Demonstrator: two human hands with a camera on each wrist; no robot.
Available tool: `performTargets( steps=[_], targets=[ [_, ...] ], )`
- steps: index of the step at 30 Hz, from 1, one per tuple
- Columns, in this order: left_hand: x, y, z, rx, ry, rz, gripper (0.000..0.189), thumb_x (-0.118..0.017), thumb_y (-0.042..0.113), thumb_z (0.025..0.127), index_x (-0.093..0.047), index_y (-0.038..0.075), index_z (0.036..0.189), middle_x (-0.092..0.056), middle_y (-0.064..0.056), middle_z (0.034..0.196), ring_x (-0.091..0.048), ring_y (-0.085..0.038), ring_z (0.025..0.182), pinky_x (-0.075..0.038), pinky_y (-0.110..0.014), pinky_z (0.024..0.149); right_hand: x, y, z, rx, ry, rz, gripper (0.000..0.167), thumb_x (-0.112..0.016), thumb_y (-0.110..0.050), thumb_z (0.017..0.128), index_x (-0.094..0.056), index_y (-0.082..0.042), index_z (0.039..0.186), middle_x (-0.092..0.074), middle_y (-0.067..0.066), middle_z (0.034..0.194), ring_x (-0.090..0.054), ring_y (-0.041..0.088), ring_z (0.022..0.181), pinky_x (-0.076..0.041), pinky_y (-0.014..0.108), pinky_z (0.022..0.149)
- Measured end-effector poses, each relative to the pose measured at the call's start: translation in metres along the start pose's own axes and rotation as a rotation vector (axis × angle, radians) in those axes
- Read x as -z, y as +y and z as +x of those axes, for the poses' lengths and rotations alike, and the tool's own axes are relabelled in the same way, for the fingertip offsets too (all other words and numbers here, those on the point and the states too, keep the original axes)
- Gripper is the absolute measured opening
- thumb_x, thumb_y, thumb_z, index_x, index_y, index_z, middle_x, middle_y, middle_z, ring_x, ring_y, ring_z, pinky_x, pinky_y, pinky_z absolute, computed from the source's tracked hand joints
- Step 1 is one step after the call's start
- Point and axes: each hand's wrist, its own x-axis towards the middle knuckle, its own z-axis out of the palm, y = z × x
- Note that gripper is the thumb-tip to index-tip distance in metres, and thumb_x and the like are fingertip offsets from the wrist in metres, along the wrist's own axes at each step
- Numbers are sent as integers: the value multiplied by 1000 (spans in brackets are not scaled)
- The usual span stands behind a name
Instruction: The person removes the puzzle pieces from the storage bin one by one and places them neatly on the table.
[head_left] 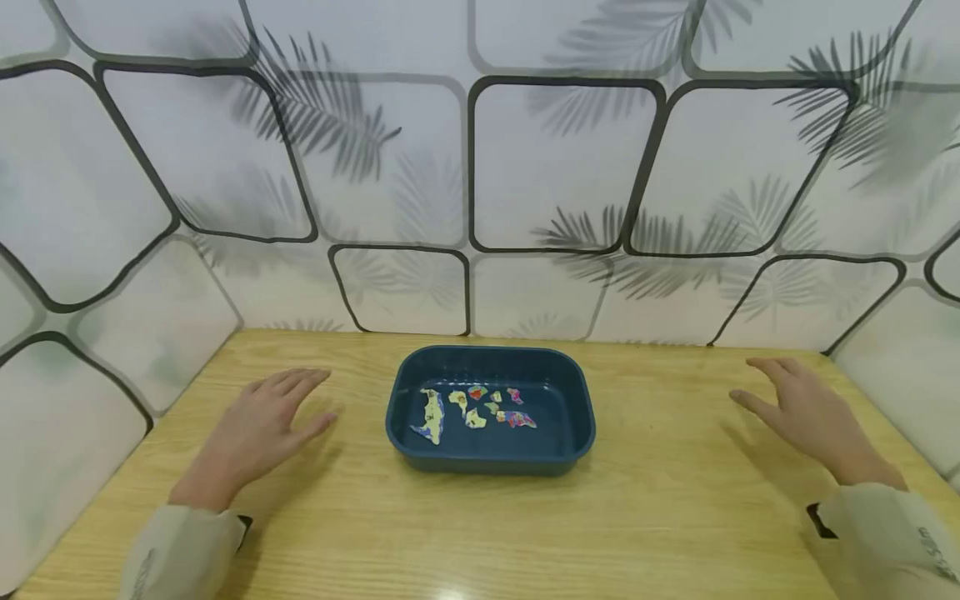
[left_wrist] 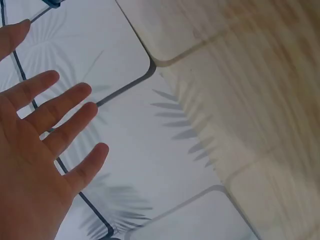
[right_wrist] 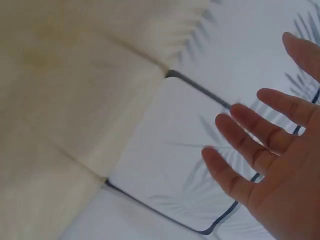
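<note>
A dark blue rectangular tray [head_left: 557, 425] with rounded corners stands in the middle of the table in the head view. On its floor lie several small, flat, irregular pieces. The longest piece [head_left: 432, 417], pale yellow with a blue end, is at the tray's left; a multicoloured piece [head_left: 517, 418] lies right of the middle. My left hand [head_left: 255, 429] hovers left of the tray, apart from it, fingers extended and holding nothing. Farther out on the right, my right hand [head_left: 813, 421] is likewise raised over the table, with its thumb and fingers spread and bare.
The light wooden table [head_left: 660, 517] spreads around the tray. A white wall covering [head_left: 562, 167] with dark rounded outlines and grey leaf prints closes off the back and both sides. Pale sleeves cover both forearms, and a small black part [head_left: 821, 521] shows at the right cuff.
</note>
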Motion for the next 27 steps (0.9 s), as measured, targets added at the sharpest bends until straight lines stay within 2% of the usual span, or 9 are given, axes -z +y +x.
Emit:
performTargets(
  steps=[4, 9, 15, 19, 27],
  targets=[
    [-2, 6, 8, -39, -22, -63, 61, -66, 42, 98, -56, 2, 143, -60, -23, 136, -55, -47, 123, -42, -68, 96, 12, -14, 14, 27, 13, 56, 56, -65, -33, 101, -53, 13, 132, -56, 31, 114, -59, 43, 91, -51, 55, 67],
    [-1, 20, 19, -65, -45, -155, 64, -62, 46, 99, -53, 2, 146, -56, -22, 141, -51, -46, 129, -40, -68, 101, 21, -29, 29, 136, 97, 28, 44, -71, -25, 97, -61, 8, 124, -60, 17, 96, -55, 24, 76, -45, 38, 59],
    [-8, 29, 25, -78, -78, -229, 70, -57, 51, 100, -45, 6, 153, -46, -21, 152, -43, -46, 137, -33, -72, 104, 27, -48, 45, 202, 100, 69, 42, -74, -22, 94, -63, 6, 125, -56, 10, 93, -46, 17, 71, -40, 36, 59],
    [-12, 30, 25, -67, -103, -234, 74, -56, 53, 100, -40, 7, 156, -41, -21, 155, -38, -46, 140, -31, -72, 106, 32, -65, 53, 236, 71, 78, 45, -75, -19, 93, -62, 6, 129, -54, 11, 92, -43, 16, 68, -39, 35, 59],
    [-17, 37, 31, -105, -112, -246, 78, -55, 57, 99, -39, 6, 157, -36, -20, 159, -33, -44, 144, -30, -70, 108, 34, -93, 72, 320, 49, 97, 47, -78, -16, 91, -63, 5, 130, -55, 10, 94, -43, 16, 69, -39, 36, 60]
  ],
)
